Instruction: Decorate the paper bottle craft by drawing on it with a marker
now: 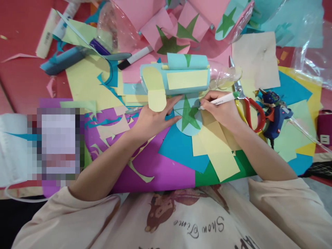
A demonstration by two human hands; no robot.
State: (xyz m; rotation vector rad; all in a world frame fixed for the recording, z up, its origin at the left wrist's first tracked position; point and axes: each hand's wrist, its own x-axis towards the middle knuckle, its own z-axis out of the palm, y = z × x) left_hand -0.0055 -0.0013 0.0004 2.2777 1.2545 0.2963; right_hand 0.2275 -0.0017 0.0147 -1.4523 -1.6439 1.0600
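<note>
My right hand (219, 107) is closed around a white marker (222, 99) with a green end, its tip touching a green star (188, 114). The star is coloured on a light blue paper piece (193, 129) with a rounded lower edge. My left hand (158, 117) lies with fingers spread, fingertips on the left side of that blue piece. Just beyond the hands rests a plastic bottle (224, 74) wrapped in light blue paper (178, 69), with pale yellow strips on it. A yellow rounded strip (157, 98) hangs from it over the back of my left hand.
Red-handled scissors (251, 114) and a blue glue gun (277, 121) lie to the right. Coloured paper sheets and scraps cover much of the red table (18, 79). A capped black marker (136, 57) lies behind. Pink papers with green stars (188, 29) are at the back.
</note>
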